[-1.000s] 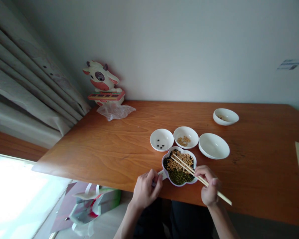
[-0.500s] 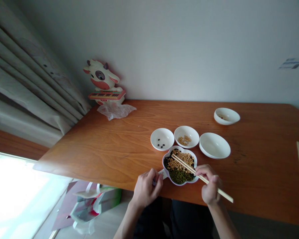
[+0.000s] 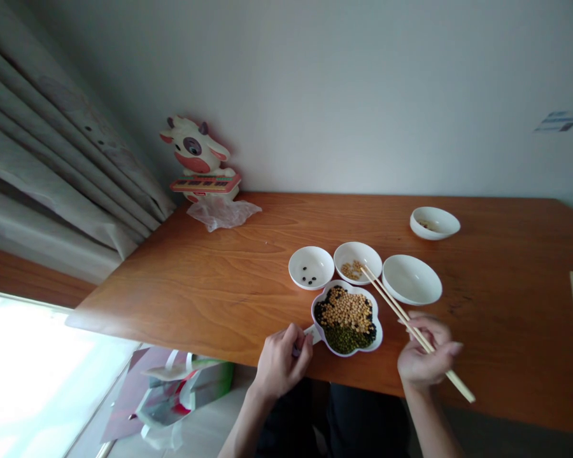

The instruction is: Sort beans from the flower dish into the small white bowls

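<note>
A pale wall [image 3: 339, 95] backs a brown wooden table [image 3: 210, 273], with a cow toy [image 3: 198, 156] in the far left corner; near the front edge sits a flower-shaped dish [image 3: 378, 337] of yellow, black and green beans, just below a white middle bowl [image 3: 363, 252] holding some yellow beans; the left hand [image 3: 285, 359] has its fingers curled round the dish's handle [image 3: 313, 334]; the right hand [image 3: 427, 350] grasps a pair of chopsticks [image 3: 401, 312] – tips at that bowl, though whether they pinch a bean I cannot tell.

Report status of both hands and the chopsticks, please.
Left hand: gripping dish handle. Right hand: holding chopsticks, tips at yellow-bean bowl. Nothing seen blocking the tips.
</note>
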{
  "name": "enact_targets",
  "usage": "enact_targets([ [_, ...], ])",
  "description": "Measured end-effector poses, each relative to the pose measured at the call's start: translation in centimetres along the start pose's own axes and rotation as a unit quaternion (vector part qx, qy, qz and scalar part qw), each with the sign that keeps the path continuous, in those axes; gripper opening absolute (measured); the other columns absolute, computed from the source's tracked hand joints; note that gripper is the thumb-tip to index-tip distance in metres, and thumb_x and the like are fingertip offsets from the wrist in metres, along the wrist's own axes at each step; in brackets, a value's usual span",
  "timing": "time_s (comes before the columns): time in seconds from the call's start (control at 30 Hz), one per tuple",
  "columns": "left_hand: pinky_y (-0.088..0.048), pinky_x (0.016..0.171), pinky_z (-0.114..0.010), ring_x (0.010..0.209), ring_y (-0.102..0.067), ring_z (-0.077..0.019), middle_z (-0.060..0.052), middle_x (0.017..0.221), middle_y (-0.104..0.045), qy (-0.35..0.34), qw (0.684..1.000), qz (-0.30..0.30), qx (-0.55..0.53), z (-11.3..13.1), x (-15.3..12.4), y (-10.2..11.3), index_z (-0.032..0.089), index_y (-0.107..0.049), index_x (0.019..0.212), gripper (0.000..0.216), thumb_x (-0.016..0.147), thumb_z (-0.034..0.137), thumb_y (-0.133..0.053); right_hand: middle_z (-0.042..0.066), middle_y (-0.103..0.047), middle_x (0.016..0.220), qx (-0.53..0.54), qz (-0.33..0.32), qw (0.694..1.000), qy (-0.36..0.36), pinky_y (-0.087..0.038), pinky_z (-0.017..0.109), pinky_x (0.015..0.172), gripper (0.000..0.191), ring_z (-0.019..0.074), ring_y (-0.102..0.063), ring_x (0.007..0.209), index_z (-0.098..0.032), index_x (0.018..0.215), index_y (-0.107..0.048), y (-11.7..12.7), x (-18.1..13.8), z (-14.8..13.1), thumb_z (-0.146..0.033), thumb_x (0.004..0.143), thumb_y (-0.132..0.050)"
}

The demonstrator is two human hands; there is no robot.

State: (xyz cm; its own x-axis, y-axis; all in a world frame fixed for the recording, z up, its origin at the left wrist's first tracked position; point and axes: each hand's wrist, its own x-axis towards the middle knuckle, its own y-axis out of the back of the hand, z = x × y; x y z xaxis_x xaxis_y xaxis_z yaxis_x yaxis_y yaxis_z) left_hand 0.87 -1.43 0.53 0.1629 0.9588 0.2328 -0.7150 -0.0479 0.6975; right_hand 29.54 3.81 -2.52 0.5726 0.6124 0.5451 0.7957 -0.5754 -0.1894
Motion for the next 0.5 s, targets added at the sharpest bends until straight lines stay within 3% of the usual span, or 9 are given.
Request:
enact_targets([
  [0.1,-0.037,0.059,-0.024,0.057,-0.053,-0.0122,0.005,0.067,-0.053,0.000,1.000,-0.003,-0.002,-0.1,0.0,-0.1,0.025,-0.041,0.086,0.027,0.110,0.029,-0.053,0.008,-0.067,0.087,0.012,-0.051,0.998,-0.015,-0.050,0.037,0.065,0.073,0.0232,-0.066,0.079,-0.021,0.084,-0.068,0.5,-0.7,0.1,-0.072,0.111,-0.023],
  [0.2,-0.038,0.061,-0.024,0.058,-0.054,-0.0122,0.005,0.068,-0.054,-0.001,1.000,-0.004,-0.002,-0.1,-0.1,-0.1,0.025,-0.042,0.086,0.026,0.110,0.029,-0.053,0.004,-0.070,0.089,0.029,-0.126,0.991,-0.027,-0.056,0.034,0.071,0.066,0.0179,-0.067,0.079,-0.018,0.091,-0.069,1.1,-1.4,0.3,-0.075,0.108,-0.039],
  [0.3,-0.039,0.062,-0.024,0.059,-0.054,-0.0122,0.004,0.069,-0.054,-0.002,1.000,-0.005,-0.002,-0.2,-0.1,-0.2,0.025,-0.042,0.086,0.026,0.110,0.028,-0.053,0.004,-0.074,0.099,0.032,-0.186,0.981,-0.038,-0.061,0.035,0.078,0.043,0.0169,-0.070,0.084,-0.017,0.107,-0.072,1.4,-1.8,0.9,-0.059,0.107,-0.062],
  [0.5,-0.039,0.062,-0.024,0.059,-0.053,-0.0124,0.004,0.069,-0.054,-0.004,1.000,-0.002,-0.001,-0.3,-0.1,-0.2,0.025,-0.041,0.086,0.027,0.110,0.028,-0.053,0.007,-0.075,0.115,0.022,-0.239,0.970,-0.046,-0.064,0.038,0.084,0.031,0.0192,-0.073,0.095,-0.017,0.119,-0.072,1.8,-1.8,2.2,-0.045,0.107,-0.068],
])
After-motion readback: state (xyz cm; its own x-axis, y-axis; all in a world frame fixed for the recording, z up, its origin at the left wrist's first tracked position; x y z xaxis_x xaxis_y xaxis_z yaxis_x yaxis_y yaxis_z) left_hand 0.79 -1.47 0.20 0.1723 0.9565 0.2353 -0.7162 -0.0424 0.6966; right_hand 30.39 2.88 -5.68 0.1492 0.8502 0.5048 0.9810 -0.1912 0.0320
